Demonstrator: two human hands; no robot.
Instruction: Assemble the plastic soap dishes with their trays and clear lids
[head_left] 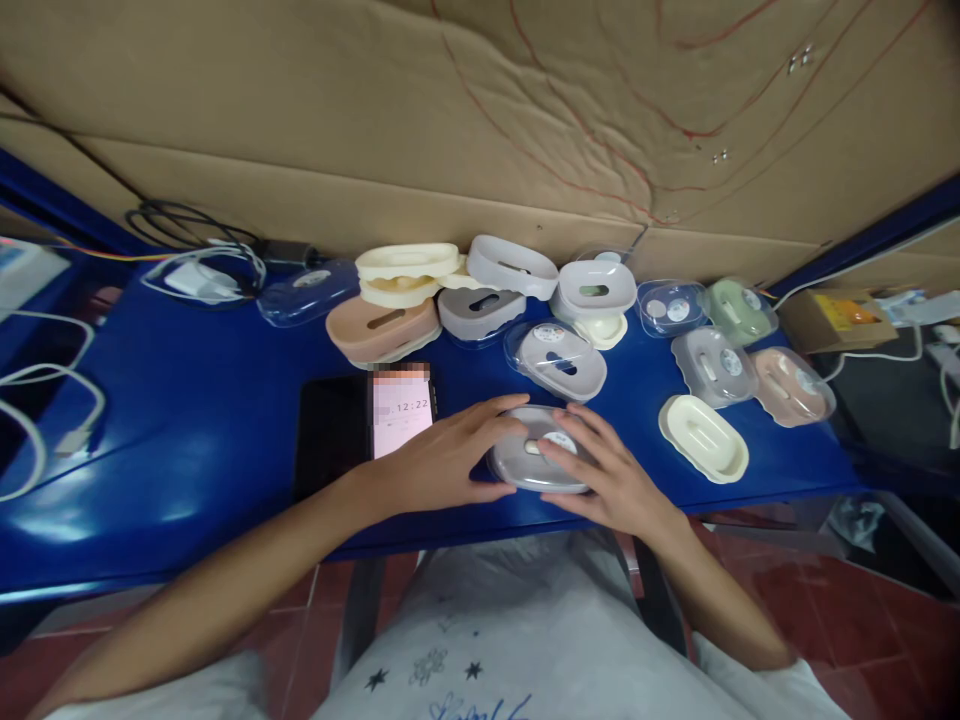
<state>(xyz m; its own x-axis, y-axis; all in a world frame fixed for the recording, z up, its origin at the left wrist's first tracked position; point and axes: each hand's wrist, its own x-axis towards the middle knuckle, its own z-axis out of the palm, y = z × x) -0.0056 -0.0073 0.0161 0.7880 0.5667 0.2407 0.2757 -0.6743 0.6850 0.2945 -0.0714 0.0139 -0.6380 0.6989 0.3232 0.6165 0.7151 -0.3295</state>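
Note:
A grey oval soap dish with a clear lid [534, 462] lies on the blue table [187, 430] near its front edge. My left hand [442, 460] rests against its left side with the fingers reaching over the top. My right hand [600, 470] lies on its right half, fingers spread flat over the lid and a round sticker. Both hands press on the dish from either side. Just left of my left hand lies a phone [401, 408] with a lit screen, and beside it a dark tablet [331, 430].
Several more soap dishes stand behind: cream [405, 270], tan [382, 328], grey [480, 308], white [596, 288], green [741, 308], pink [793, 385] and a cream tray [703, 436]. Cables and a charger [199, 275] lie at the far left. A cardboard wall [480, 120] backs the table.

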